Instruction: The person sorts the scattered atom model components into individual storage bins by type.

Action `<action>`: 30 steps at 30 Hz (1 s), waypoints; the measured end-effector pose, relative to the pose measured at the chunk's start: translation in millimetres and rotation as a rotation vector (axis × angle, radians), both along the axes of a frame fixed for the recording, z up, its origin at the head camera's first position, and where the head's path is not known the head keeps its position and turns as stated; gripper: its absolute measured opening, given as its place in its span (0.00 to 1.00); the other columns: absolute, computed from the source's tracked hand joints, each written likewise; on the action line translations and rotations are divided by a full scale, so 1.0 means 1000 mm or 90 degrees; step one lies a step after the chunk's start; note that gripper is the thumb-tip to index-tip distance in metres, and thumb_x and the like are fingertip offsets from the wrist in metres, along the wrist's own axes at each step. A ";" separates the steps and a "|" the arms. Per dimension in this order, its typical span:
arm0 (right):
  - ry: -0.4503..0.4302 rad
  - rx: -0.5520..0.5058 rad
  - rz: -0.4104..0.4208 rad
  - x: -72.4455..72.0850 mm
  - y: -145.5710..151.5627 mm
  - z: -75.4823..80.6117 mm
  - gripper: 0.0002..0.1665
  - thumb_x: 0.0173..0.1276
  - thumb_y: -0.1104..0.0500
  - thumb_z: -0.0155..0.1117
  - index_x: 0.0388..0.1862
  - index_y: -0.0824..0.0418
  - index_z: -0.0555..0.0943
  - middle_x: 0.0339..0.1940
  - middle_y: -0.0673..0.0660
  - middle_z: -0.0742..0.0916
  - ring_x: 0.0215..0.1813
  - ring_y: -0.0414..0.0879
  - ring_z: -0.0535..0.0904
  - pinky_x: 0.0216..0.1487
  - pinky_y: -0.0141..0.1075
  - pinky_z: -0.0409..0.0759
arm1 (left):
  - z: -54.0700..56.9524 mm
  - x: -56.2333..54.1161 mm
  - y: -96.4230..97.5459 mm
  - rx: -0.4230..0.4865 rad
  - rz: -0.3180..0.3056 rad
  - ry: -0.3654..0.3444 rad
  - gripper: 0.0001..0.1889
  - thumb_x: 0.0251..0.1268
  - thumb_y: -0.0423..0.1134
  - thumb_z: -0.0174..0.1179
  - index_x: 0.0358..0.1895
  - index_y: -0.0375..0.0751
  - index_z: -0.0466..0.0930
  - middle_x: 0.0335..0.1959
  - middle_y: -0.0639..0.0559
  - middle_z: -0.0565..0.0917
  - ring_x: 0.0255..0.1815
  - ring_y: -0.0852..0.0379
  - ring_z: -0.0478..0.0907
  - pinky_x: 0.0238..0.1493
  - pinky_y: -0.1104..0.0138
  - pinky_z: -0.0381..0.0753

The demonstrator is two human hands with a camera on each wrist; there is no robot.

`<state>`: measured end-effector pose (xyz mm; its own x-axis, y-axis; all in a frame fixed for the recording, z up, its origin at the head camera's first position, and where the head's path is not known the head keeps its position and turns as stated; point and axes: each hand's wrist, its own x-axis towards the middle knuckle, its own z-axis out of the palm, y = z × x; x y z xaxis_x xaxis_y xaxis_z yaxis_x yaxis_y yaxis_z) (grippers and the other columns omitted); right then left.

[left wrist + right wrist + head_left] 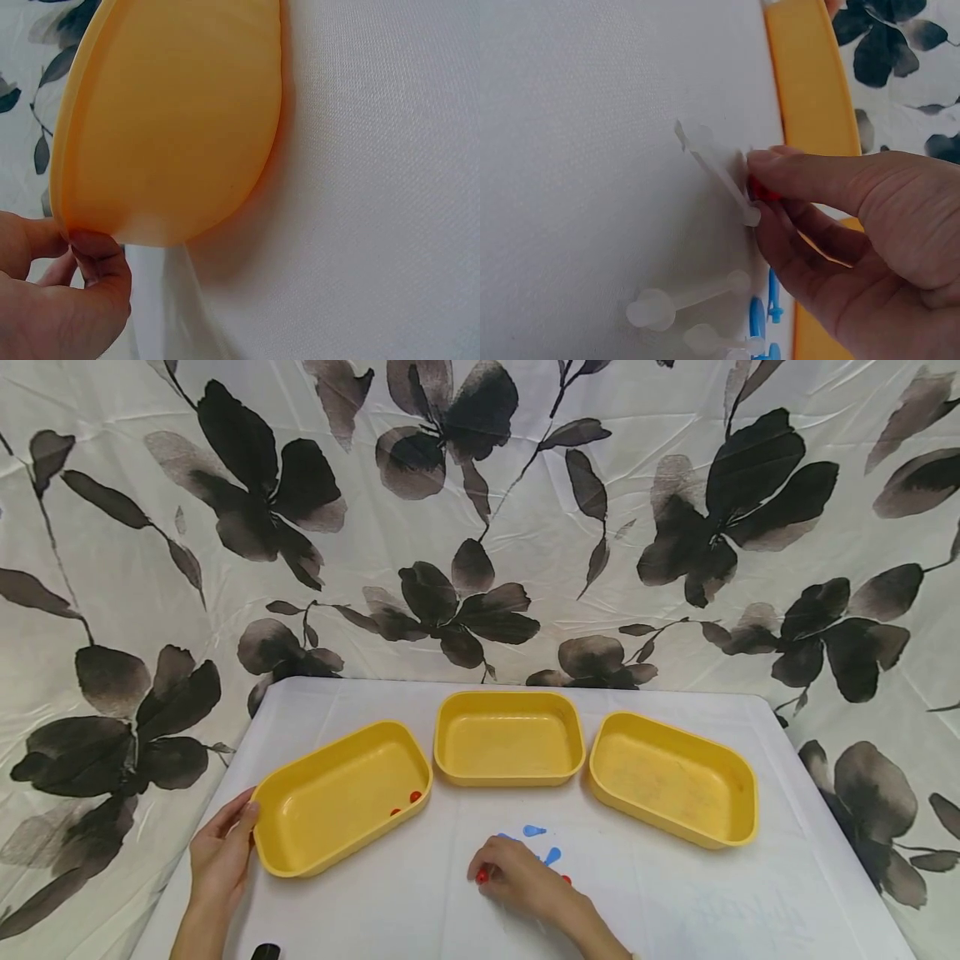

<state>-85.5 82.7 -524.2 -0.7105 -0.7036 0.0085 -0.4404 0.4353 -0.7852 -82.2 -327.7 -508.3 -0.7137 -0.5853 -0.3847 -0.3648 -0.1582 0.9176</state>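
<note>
Red piece [482, 877], one: in a narrow pinch of the right hand [519, 875], near blue pieces [552, 857] and translucent pieces [651, 309], of unclear contact with white table [375, 914]. Leftmost yellow tray [337, 806]: in a snug pinch of the left hand [219, 852], by its left end; two other red pieces [416, 797] inside.

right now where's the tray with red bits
In the head view, the tray is left of the middle tray, its outer end in the left hand.

Behind the counter [675, 902] and along both its sides spreads a creased, pale cloth [540, 535] with dark grey-brown flowers [431, 597]. The counter's covering is plain white; the light is soft.
</note>
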 end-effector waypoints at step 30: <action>-0.011 -0.102 -0.041 -0.031 -0.028 0.017 0.07 0.68 0.70 0.70 0.42 0.62 0.83 0.40 0.50 0.86 0.44 0.37 0.81 0.51 0.30 0.83 | 0.000 0.000 0.000 -0.008 -0.002 0.003 0.28 0.78 0.45 0.57 0.76 0.42 0.69 0.51 0.63 0.73 0.46 0.72 0.75 0.43 0.84 0.78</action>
